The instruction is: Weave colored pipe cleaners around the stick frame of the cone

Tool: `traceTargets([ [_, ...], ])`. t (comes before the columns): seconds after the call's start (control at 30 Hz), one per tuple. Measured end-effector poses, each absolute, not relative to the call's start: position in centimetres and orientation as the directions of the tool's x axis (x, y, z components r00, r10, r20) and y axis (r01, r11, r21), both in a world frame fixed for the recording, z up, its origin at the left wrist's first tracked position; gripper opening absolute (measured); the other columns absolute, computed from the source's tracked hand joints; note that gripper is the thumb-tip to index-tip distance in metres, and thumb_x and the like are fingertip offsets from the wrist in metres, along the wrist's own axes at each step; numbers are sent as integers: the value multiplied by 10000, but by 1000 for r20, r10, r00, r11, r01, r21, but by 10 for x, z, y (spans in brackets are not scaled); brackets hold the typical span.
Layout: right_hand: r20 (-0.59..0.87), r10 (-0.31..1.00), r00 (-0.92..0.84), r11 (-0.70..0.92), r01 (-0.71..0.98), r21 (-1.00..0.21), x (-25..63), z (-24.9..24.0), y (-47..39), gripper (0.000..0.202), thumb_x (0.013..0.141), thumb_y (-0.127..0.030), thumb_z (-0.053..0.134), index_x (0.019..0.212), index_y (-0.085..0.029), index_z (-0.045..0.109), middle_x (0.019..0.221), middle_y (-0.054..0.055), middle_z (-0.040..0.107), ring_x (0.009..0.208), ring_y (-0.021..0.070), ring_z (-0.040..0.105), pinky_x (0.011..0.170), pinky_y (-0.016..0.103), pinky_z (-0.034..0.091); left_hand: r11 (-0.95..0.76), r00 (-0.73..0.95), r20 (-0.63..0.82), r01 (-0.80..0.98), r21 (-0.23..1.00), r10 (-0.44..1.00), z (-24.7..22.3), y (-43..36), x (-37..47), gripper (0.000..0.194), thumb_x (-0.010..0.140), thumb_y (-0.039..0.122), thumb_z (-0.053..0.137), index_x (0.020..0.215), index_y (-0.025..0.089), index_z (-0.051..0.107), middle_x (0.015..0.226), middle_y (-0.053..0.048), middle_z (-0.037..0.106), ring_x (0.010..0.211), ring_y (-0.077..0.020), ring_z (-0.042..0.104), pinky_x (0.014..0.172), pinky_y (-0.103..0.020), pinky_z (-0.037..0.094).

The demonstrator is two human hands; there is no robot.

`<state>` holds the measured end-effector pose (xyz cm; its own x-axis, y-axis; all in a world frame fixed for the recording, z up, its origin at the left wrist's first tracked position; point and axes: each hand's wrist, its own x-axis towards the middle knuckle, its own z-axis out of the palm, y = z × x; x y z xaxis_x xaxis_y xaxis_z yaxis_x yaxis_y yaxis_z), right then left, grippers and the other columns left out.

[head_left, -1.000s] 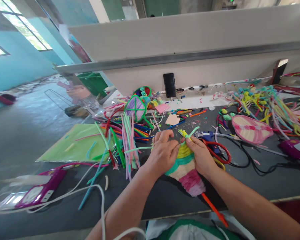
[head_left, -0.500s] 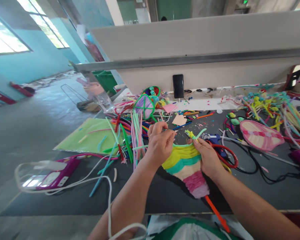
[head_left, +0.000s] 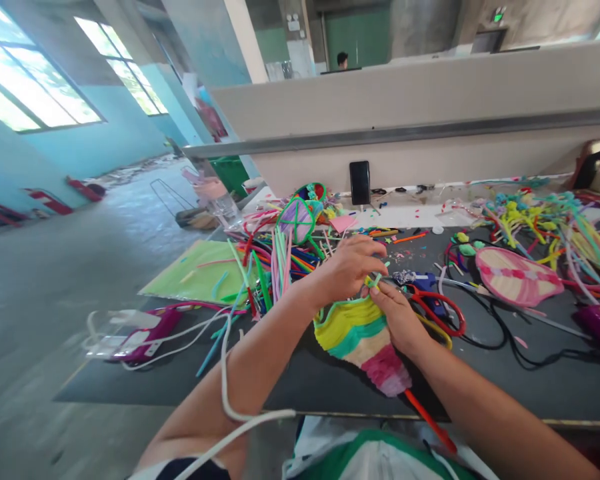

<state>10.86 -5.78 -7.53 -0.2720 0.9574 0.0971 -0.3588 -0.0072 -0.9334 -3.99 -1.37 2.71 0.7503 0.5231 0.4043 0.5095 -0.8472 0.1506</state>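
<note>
A fan-shaped piece (head_left: 363,337) striped in yellow, teal, cream and pink, with a red-orange stem (head_left: 430,420), lies tilted over the dark table edge. My right hand (head_left: 397,313) grips its upper right corner, thumb on top, by a small yellow and mint-green bit (head_left: 373,283). Above that corner, my left hand (head_left: 353,267) curls with bent fingers close to the mint-green strip; its fingertips partly hide what they touch. Red-handled scissors (head_left: 440,310) and a blue glue gun (head_left: 430,287) rest just right of my right hand.
Pipe cleaners (head_left: 283,260) and a green sheet (head_left: 195,270) lie left. A purple power strip (head_left: 155,333) has a white cable (head_left: 225,373) crossing my left forearm. A phone (head_left: 360,182) leans on the partition. At right are a pink oval piece (head_left: 517,277), black cords and more pipe cleaners (head_left: 535,213).
My left hand has moved right and up to the piece's upper right corner, beside my right hand. The mint-green strip's end is now near its fingertips. The camera view has shifted.
</note>
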Motion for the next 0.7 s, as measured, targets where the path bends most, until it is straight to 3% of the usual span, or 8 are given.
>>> traceTargets([
  [0.2,132,953,-272,26,-358,-933,112,-79,-56,237,850,-438,586,827,-212,654,829,0,609,827,161,530,769,279,397,-909,881,240,368,197,408,39,6,-34,324,773,44,430,852,174,716,993,-91,690,991,-199,578,955,-373,405],
  [0.3,140,949,-281,31,-361,-932,111,-80,-57,243,846,-447,590,832,-215,661,827,1,613,836,165,530,779,284,394,-883,904,129,355,308,408,42,8,-43,308,711,48,450,828,157,713,1038,-107,685,1018,-210,586,962,-358,413],
  [0.43,152,943,-296,39,-356,-934,108,-79,-60,273,839,-462,594,794,-205,674,785,2,598,807,158,512,762,275,381,-723,863,-102,474,502,495,48,6,-52,283,703,98,469,857,158,699,1007,-69,688,979,-192,608,919,-305,447],
  [0.5,138,949,-284,23,-373,-928,108,-77,-60,278,821,-468,614,782,-200,675,788,5,605,803,161,514,756,275,382,-633,799,-156,564,530,581,51,-1,-55,335,735,123,465,986,181,679,1025,-41,684,972,-181,613,902,-299,459],
  [0.57,116,954,-275,-6,-406,-914,108,-77,-60,269,810,-466,628,798,-202,675,808,9,620,811,169,526,758,283,389,-605,709,-31,622,497,704,52,-12,-58,394,758,149,479,1119,197,628,1116,-46,653,1049,-191,585,946,-328,441],
  [0.6,110,957,-270,-14,-419,-908,108,-77,-59,263,809,-462,630,806,-203,676,813,9,623,813,171,530,761,286,391,-617,649,104,644,453,753,51,-20,-59,391,759,159,493,1127,193,621,1172,-62,622,1112,-205,551,991,-355,413],
  [0.67,107,958,-266,-18,-427,-904,109,-77,-58,253,819,-454,622,814,-207,676,809,4,623,807,167,531,767,289,388,-637,540,346,705,312,767,45,-39,-60,304,756,166,510,1013,182,673,1285,-96,536,1242,-252,446,1083,-428,312],
  [0.7,111,958,-266,-15,-429,-903,110,-77,-57,249,823,-450,618,812,-208,675,807,1,622,805,164,530,770,289,386,-645,541,377,724,247,752,40,-49,-60,283,745,158,518,960,194,699,1343,-90,487,1285,-274,398,1101,-457,276],
])
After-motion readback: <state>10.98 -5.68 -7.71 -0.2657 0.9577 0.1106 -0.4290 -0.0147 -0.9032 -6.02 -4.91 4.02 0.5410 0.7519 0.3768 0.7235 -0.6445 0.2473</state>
